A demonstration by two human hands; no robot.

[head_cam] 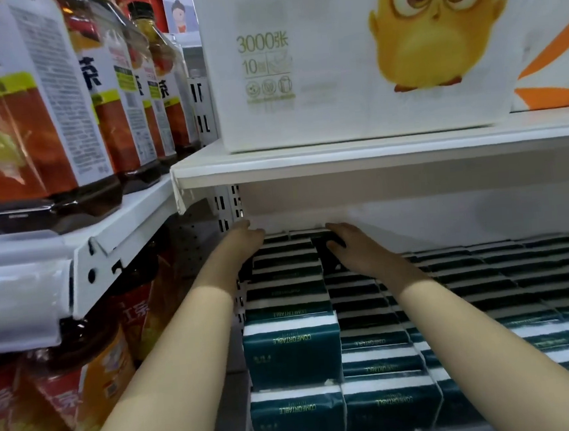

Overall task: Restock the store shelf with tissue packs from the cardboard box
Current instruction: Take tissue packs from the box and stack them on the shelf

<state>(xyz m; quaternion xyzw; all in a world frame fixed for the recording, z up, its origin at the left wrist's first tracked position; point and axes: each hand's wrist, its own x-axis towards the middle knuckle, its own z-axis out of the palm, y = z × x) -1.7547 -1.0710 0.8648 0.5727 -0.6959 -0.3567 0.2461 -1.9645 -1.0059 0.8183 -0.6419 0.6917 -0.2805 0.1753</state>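
Dark green tissue packs (292,348) with white stripes fill the lower shelf in rows, stacked two high at the left front. Both my arms reach deep under the upper shelf board (374,161). My left hand (244,239) lies at the left end of the rearmost packs (284,249), its fingers hidden behind them. My right hand (347,244) rests on top of the back packs with fingers curled over a pack's far edge. The cardboard box is out of view.
A large white tissue bale (348,55) with a yellow chick print sits on the upper shelf. Bottles of amber drink (27,117) crowd the neighbouring shelves at left. A perforated metal upright (227,206) separates the two bays.
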